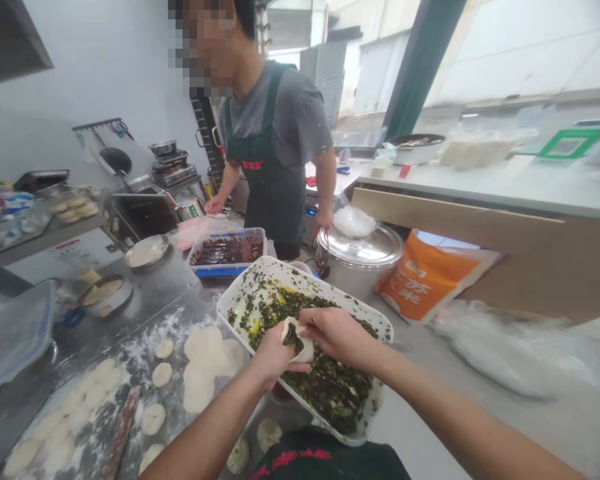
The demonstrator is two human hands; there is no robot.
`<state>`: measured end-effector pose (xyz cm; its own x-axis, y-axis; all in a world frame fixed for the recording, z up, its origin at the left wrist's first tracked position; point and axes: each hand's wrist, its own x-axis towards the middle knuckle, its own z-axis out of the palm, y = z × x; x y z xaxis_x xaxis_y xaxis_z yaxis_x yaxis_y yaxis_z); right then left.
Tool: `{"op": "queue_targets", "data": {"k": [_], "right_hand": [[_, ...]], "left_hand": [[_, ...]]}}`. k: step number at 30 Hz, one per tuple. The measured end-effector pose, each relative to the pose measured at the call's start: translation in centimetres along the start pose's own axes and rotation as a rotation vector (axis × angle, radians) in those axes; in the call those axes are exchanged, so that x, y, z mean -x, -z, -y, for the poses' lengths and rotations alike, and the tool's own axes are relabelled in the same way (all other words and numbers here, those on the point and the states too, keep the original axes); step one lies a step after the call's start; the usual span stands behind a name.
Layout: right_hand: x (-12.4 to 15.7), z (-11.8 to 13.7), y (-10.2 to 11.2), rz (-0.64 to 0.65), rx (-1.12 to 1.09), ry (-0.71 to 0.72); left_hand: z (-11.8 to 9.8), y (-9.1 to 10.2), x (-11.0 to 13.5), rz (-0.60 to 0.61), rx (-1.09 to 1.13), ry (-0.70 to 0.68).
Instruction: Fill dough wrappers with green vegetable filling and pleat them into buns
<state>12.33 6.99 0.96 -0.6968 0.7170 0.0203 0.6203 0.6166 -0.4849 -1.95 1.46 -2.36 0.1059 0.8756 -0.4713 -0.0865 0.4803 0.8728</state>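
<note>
Cupped in my left hand (pixel 273 357) is a round dough wrapper (pixel 305 349) with chopped green filling inside, its mouth partly open. The fingers of my right hand (pixel 335 337) pinch the wrapper's upper edge. Both hands are above a white tub (pixel 375 311) of chopped green filling (pixel 340 390) with yellow bits. Left of the tub, flat rolled wrappers (pixel 205 360) overlap on the floured steel table. Small dough rounds (pixel 155 420) and a wooden rolling pin (pixel 123 433) lie farther left. Pleated buns (pixel 269 435) sit near the table's front edge.
Beyond the tub stands a plastic box of dark red filling (pixel 230 250). A co-worker in a green apron (pixel 275 187) stands behind it. To the right are a lidded steel pot (pixel 363 247) and an orange sack (pixel 423 277). More dough pieces (pixel 73 407) lie at the left.
</note>
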Motion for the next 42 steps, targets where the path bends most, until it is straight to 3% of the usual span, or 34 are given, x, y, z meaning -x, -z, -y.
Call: {"op": "queue_targets", "data": {"k": [4,12,15,18,22,25,32,42], "right_hand": [[-0.2,-0.2,0.0,0.041,-0.018,-0.055],[-0.2,0.5,0.0,0.055,0.099,0.040],[-0.6,0.4,-0.2,0.080,0.085,0.023],[-0.8,0.1,-0.4,0.044,0.037,-0.010],[-0.9,-0.4,-0.9,-0.042,-0.131,-0.084],[-0.8,-0.5,-1.3,-0.046,-0.157,-0.100],[-0.2,0.6,-1.3,-0.001,0.191,-0.024],[-0.4,0.7,-1.1,0.070,0.266,-0.023]], "left_hand": [[-0.1,-0.2,0.0,0.018,-0.068,-0.005],[-0.1,0.4,-0.1,0.142,-0.195,0.044],[-0.7,0.9,-0.4,0.096,-0.238,0.086],[-1.1,1.4,-0.5,-0.006,-0.061,0.117],[-0.8,1.7,-0.3,0.074,0.415,0.037],[-0.2,1.4,-0.4,0.061,0.542,-0.006],[0.8,0.2,-1.5,-0.113,0.262,0.003],[1.4,0.1,-1.8,-0.091,0.040,0.050]]}}
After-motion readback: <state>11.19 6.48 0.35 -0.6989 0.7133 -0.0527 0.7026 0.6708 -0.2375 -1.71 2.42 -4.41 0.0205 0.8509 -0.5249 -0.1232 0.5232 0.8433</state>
